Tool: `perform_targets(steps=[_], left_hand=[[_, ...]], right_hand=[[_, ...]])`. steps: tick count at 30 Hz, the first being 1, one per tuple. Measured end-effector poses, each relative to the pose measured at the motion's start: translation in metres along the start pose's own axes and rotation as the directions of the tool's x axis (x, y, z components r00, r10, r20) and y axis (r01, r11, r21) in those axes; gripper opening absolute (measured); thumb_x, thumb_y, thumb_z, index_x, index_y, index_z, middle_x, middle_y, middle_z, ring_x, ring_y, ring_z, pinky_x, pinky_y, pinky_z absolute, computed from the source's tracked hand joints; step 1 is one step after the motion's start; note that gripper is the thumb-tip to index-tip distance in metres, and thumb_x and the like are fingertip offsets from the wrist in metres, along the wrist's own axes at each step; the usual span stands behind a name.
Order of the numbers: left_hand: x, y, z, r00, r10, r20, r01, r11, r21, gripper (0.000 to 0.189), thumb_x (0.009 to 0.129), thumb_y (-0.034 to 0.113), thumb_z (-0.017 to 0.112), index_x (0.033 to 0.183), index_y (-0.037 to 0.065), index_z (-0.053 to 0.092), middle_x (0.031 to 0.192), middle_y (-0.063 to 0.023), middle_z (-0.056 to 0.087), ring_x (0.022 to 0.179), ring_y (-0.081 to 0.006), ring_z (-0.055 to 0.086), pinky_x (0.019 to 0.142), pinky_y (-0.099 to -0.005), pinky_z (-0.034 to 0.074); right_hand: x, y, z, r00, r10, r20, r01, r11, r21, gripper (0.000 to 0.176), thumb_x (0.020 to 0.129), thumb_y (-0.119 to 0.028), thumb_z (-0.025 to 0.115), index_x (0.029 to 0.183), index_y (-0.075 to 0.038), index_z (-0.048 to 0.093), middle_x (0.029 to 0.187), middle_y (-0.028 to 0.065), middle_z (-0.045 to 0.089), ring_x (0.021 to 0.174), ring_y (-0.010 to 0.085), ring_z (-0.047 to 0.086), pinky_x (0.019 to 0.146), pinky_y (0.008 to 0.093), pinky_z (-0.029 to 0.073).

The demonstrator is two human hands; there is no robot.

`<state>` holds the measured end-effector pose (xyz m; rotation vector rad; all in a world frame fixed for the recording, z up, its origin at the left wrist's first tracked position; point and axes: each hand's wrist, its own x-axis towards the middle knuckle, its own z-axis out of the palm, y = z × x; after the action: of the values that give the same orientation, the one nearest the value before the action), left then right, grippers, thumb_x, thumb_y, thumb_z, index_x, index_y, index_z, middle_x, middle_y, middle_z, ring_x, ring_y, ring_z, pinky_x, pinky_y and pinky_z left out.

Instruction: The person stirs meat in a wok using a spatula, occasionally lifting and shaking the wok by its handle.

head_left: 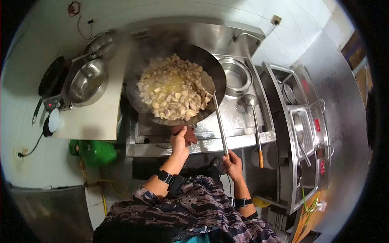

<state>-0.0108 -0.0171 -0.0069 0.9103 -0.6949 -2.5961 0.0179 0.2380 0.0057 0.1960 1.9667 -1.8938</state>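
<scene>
A large dark wok [216, 69] sits on the steel stove, filled with steaming chunks of pale, cooked-looking meat [172, 91] and some yellowish liquid. My left hand [179, 142] is closed on a folded brown cloth [189, 137] at the wok's near rim; whatever part of the wok lies under the cloth is hidden. In my right hand [234, 165] is the handle end of a long wok spatula [221, 125]. Its metal head rests against the right side of the wok, at the edge of the meat.
Right of the wok are a round steel pot [235, 77] and a ladle [256, 125] with a wooden handle. A steel rack [291, 121] with trays stands farther right. On the left counter [97, 121] sits a steel bowl [88, 83]; below is a green gas cylinder [97, 153].
</scene>
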Motion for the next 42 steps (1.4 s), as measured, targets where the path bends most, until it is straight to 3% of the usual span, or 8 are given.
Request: perform_targets(steps=[4, 10, 20, 22, 35, 38, 40, 42], left_hand=[[-0.007, 0.006, 0.006, 0.994, -0.071, -0.078, 0.074, 0.996, 0.043, 0.018, 0.090, 0.011, 0.070, 0.101, -0.001, 0.063, 0.088, -0.0109, 0.070, 0.070, -0.0208, 0.068, 0.056, -0.0322, 0.052], [-0.004, 0.004, 0.001, 0.997, -0.051, -0.052, 0.053, 0.998, 0.038, 0.018, 0.088, 0.011, 0.072, 0.100, 0.001, 0.064, 0.090, -0.0094, 0.070, 0.072, -0.0196, 0.069, 0.058, -0.0313, 0.052], [-0.011, 0.010, 0.005, 0.999, -0.032, 0.001, 0.032, 0.999, 0.033, 0.012, 0.094, 0.012, 0.065, 0.093, 0.000, 0.066, 0.080, -0.0100, 0.068, 0.067, -0.0212, 0.068, 0.052, -0.0341, 0.052], [-0.013, 0.012, 0.003, 0.993, -0.051, 0.105, 0.049, 0.999, 0.019, 0.011, 0.093, 0.012, 0.066, 0.091, 0.001, 0.066, 0.078, -0.0085, 0.067, 0.064, -0.0201, 0.066, 0.052, -0.0342, 0.051], [-0.015, 0.012, 0.008, 1.000, 0.005, 0.028, -0.006, 1.000, 0.030, 0.010, 0.091, 0.012, 0.069, 0.089, 0.003, 0.066, 0.078, -0.0068, 0.067, 0.062, -0.0192, 0.064, 0.051, -0.0345, 0.049], [-0.014, 0.009, 0.005, 0.999, -0.026, 0.035, 0.025, 1.000, 0.008, 0.010, 0.091, 0.013, 0.069, 0.090, 0.003, 0.066, 0.078, -0.0072, 0.067, 0.062, -0.0198, 0.065, 0.050, -0.0351, 0.051], [-0.015, 0.010, 0.005, 0.999, -0.025, 0.048, 0.024, 1.000, 0.006, 0.010, 0.092, 0.012, 0.068, 0.090, 0.003, 0.066, 0.078, -0.0080, 0.068, 0.061, -0.0202, 0.065, 0.050, -0.0348, 0.052], [-0.014, 0.010, 0.005, 0.998, -0.032, 0.044, 0.032, 0.999, 0.009, 0.010, 0.092, 0.012, 0.068, 0.091, 0.002, 0.066, 0.079, -0.0083, 0.068, 0.061, -0.0202, 0.065, 0.050, -0.0342, 0.052]], right_hand=[[0.006, 0.005, -0.010, 1.000, 0.005, 0.001, -0.005, 0.996, -0.091, 0.037, 0.094, -0.005, 0.063, 0.130, 0.002, 0.056, 0.085, 0.0012, 0.059, 0.068, 0.0089, 0.053, 0.058, 0.0251, 0.044], [0.010, 0.005, -0.011, 0.999, -0.015, -0.035, 0.008, 0.981, -0.192, 0.043, 0.096, -0.009, 0.061, 0.136, -0.002, 0.046, 0.091, 0.0092, 0.067, 0.069, 0.0134, 0.060, 0.056, 0.0257, 0.044], [0.013, 0.005, -0.011, 1.000, 0.022, -0.017, -0.025, 0.978, -0.205, 0.041, 0.096, -0.003, 0.057, 0.135, 0.001, 0.047, 0.090, 0.0090, 0.063, 0.066, 0.0162, 0.063, 0.056, 0.0287, 0.050], [0.015, 0.011, -0.013, 1.000, -0.016, -0.023, 0.012, 0.985, -0.172, 0.040, 0.095, -0.001, 0.057, 0.134, 0.002, 0.049, 0.090, 0.0078, 0.061, 0.066, 0.0155, 0.061, 0.058, 0.0290, 0.051], [0.022, 0.016, -0.019, 0.984, -0.151, -0.098, 0.108, 0.931, -0.348, 0.031, 0.096, -0.004, 0.059, 0.126, 0.003, 0.055, 0.086, 0.0048, 0.060, 0.078, 0.0125, 0.056, 0.070, 0.0271, 0.047], [0.018, 0.000, -0.014, 0.972, -0.205, -0.112, 0.107, 0.817, -0.567, 0.034, 0.096, -0.013, 0.061, 0.127, 0.001, 0.055, 0.084, 0.0094, 0.065, 0.078, 0.0197, 0.062, 0.072, 0.0321, 0.049], [0.014, -0.020, -0.006, 0.954, -0.267, -0.138, 0.061, 0.622, -0.781, 0.039, 0.097, -0.024, 0.061, 0.128, -0.002, 0.055, 0.084, 0.0148, 0.069, 0.080, 0.0323, 0.067, 0.075, 0.0399, 0.051], [0.016, -0.024, -0.008, 0.947, -0.290, -0.137, 0.055, 0.567, -0.822, 0.040, 0.096, -0.026, 0.060, 0.128, -0.002, 0.056, 0.090, 0.0173, 0.069, 0.084, 0.0368, 0.067, 0.077, 0.0427, 0.051]])
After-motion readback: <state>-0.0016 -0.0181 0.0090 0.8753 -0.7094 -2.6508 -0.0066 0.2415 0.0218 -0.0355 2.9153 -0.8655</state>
